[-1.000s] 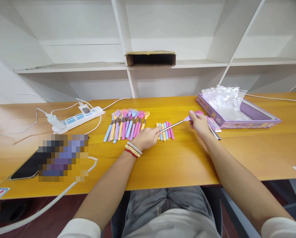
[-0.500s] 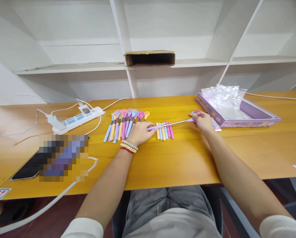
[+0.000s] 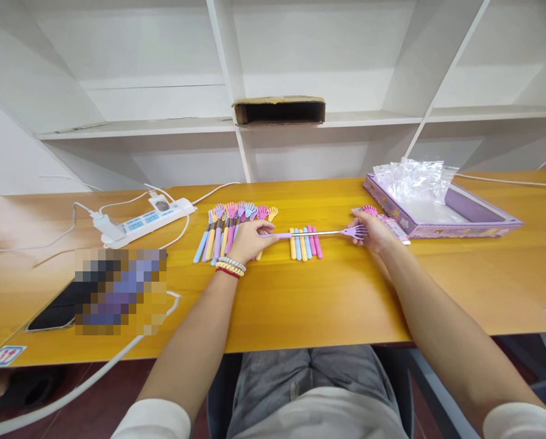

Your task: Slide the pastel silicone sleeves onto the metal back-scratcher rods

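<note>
My left hand [image 3: 249,239] pinches the purple handle of a telescopic back scratcher [image 3: 318,233]. Its silver shaft runs level to the right, over a small group of loose pastel handles [image 3: 304,244]. My right hand [image 3: 374,230] holds the scratcher's purple claw end. Just left of my left hand lies a row of several assembled scratchers [image 3: 227,230] in pink, blue, yellow and purple. A pink claw head [image 3: 368,209] lies just beyond my right hand.
A purple box [image 3: 471,221] with crumpled clear plastic [image 3: 414,177] sits at the right. A white power strip [image 3: 147,219] with cables lies at the left, a dark phone [image 3: 48,311] nearer me. White shelves with a cardboard box [image 3: 279,111] stand behind the wooden desk [image 3: 327,292].
My hands have drawn apart, and the scratcher's shaft is now stretched out longer. My left hand slid left toward the row of scratchers; the shaft dropped from tilted to level.
</note>
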`<action>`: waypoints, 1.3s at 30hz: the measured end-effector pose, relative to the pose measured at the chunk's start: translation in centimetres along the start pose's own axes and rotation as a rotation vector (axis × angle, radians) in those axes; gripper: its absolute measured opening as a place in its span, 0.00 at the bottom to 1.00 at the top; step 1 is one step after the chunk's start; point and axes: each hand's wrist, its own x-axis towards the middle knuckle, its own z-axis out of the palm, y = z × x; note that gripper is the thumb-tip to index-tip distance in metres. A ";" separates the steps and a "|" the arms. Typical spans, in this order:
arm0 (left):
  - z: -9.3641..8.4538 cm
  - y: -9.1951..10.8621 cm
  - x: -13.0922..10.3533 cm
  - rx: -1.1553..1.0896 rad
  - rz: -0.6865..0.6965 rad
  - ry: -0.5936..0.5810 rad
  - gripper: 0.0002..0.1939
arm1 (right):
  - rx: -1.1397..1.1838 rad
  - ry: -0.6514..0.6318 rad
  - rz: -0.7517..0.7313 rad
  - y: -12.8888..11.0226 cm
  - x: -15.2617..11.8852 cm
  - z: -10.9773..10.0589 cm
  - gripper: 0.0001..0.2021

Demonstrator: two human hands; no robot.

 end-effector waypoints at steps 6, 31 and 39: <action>0.0 0.8 -0.2 0.009 -0.021 0.007 0.15 | 0.080 0.014 0.158 -0.8 -0.5 0.4 0.24; -0.1 0.2 0.4 -0.340 -0.135 0.017 0.17 | 0.109 0.021 -0.138 -0.9 -0.9 1.0 0.30; 0.1 0.5 0.1 -0.346 -0.109 -0.014 0.17 | 0.144 0.119 -0.096 -0.4 -0.4 1.0 0.27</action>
